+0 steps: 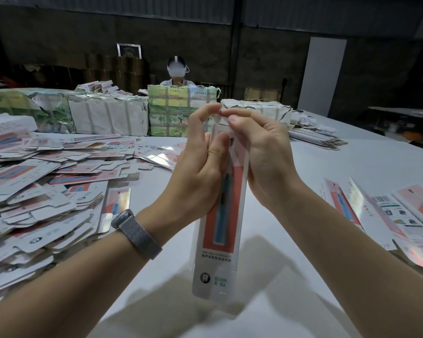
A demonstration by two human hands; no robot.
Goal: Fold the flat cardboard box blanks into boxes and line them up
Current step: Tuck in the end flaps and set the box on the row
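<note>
A long narrow box [217, 235], white with a red panel and a blue toothbrush picture, stands upright above the table in front of me. My left hand [200, 154] grips its upper left side, thumb across the front. My right hand [261, 152] holds the upper right side, and the fingertips of both hands meet over the box's top end, which they hide. A big heap of flat blanks [42, 191] covers the table's left side. Several more blanks or folded boxes [401, 215] lie at the right.
The white table [340, 162] stretches ahead. Wrapped bundles [108, 115] form a row across its far side, with a thin stack of blanks [315, 139] at the right end. A person [177, 74] sits behind them. A watch is on my left wrist.
</note>
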